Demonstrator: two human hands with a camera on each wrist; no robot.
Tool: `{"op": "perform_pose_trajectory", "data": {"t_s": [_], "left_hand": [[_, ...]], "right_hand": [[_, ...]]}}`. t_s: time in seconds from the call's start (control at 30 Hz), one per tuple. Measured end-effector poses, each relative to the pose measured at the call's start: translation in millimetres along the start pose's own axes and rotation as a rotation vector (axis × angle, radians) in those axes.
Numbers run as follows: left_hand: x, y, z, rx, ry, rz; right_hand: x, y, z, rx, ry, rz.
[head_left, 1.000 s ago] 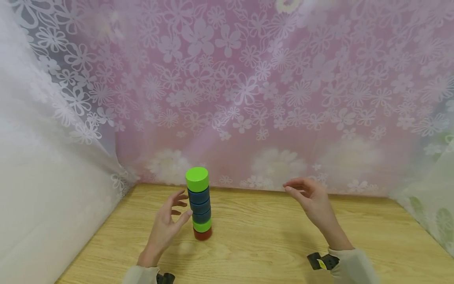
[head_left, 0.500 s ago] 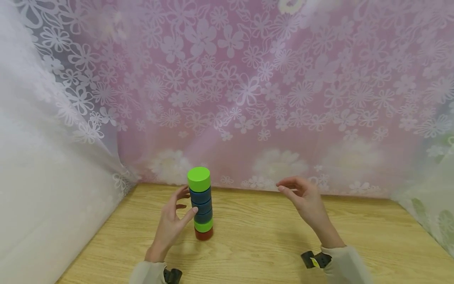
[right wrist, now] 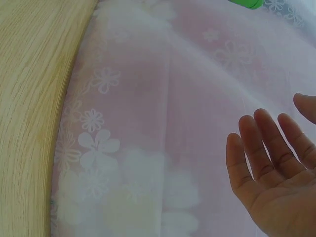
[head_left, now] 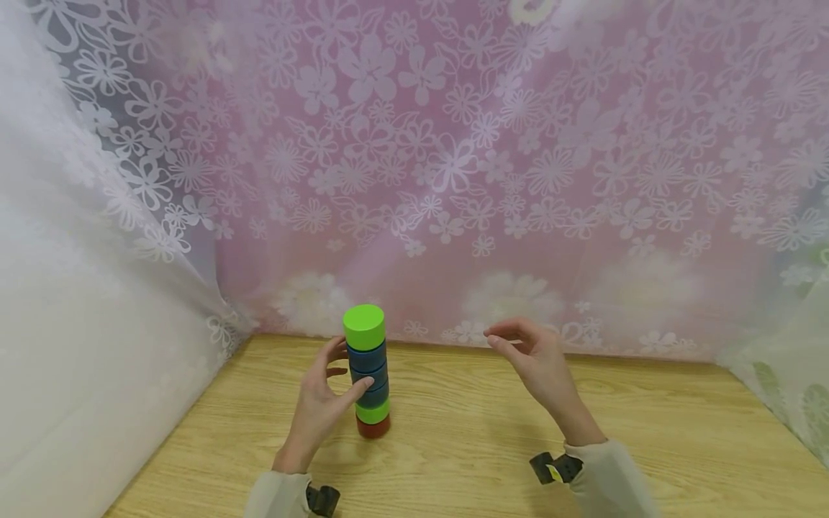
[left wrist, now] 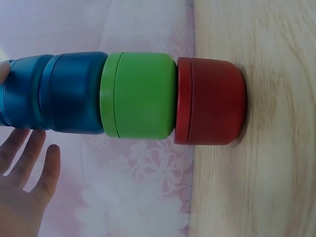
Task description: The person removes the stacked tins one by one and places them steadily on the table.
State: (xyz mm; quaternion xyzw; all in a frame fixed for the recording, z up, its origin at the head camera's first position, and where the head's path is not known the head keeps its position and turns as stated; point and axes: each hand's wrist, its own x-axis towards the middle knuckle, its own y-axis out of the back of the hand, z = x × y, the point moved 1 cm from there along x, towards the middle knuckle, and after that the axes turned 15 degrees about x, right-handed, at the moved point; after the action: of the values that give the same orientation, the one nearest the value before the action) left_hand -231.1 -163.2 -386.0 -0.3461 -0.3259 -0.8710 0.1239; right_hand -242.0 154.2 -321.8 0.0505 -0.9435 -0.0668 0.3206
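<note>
A tower of round lidded tins stands upright on the wooden table. From the bottom it runs red tin, green tin, three blue tins, and a green tin on top. My left hand grips the tower's blue part from the left, thumb across the front and fingers reaching behind. In the left wrist view, the thumb tip lies against a blue tin and several fingers show beside the stack. To the right, my right hand hovers with nothing in it, fingers loosely bent.
Pale wood table spreads around the tower. Behind it hangs a pink flowered curtain, and a white sheet closes off the left side. Both wrists carry small black cameras, one at the right cuff.
My left hand has moved right, its thumb going from the tower's left edge to across the blue tins. The right hand has drifted left toward the tower, which stays in place.
</note>
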Motion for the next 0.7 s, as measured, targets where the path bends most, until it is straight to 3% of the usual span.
{"op": "perform_pose_trajectory", "data": {"t_s": [0.7], "left_hand": [[-1.5, -6.6, -3.3, -0.069, 0.014, -0.027]], "right_hand": [[9.2, -42.4, -0.1, 0.092, 0.007, -0.065]]}}
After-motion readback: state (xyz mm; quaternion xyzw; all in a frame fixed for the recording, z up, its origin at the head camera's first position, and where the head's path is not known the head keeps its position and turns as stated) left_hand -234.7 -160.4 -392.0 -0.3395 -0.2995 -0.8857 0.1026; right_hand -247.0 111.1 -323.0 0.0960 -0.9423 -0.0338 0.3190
